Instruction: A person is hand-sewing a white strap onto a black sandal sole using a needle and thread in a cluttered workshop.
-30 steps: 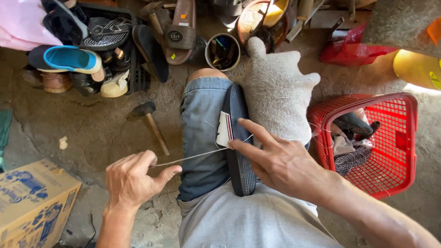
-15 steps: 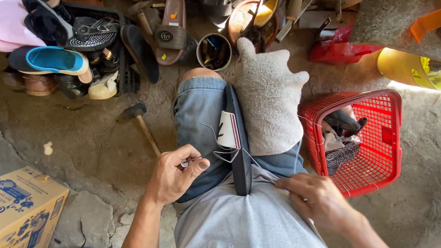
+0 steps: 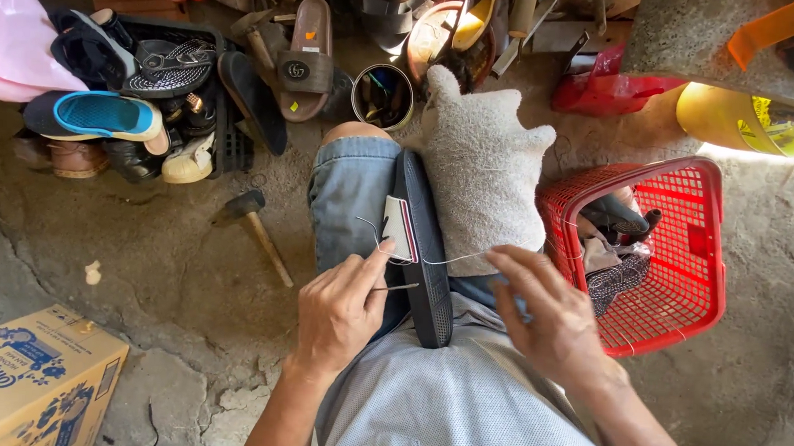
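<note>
The left hand [image 3: 341,313] had drawn back in from its wide pull out to the side and now sat close against the black sandal [image 3: 424,250] wedged upright between the person's thighs. Its fingers [image 3: 374,262] were pinched around a thin metal needle or awl [image 3: 396,287], the tip pointing at the sandal's edge just below the pale striped strap [image 3: 400,228]. A light thread [image 3: 466,256] ran from the strap across to the right hand [image 3: 547,321], whose fingers [image 3: 510,262] were loosely curled and spread, the thread passing at their tips; whether they actually gripped it could not be told. That hand had come back up beside the sandal after dropping lower a moment before. The thread, taut earlier, now looped slack near the strap, so one stitch seemed to have been pulled through and the needle brought round for another. A grey cloth [image 3: 482,169] covered the right knee. A hammer [image 3: 252,227] lay on the concrete floor [image 3: 175,277], a red basket [image 3: 678,250] stood to the right.
</note>
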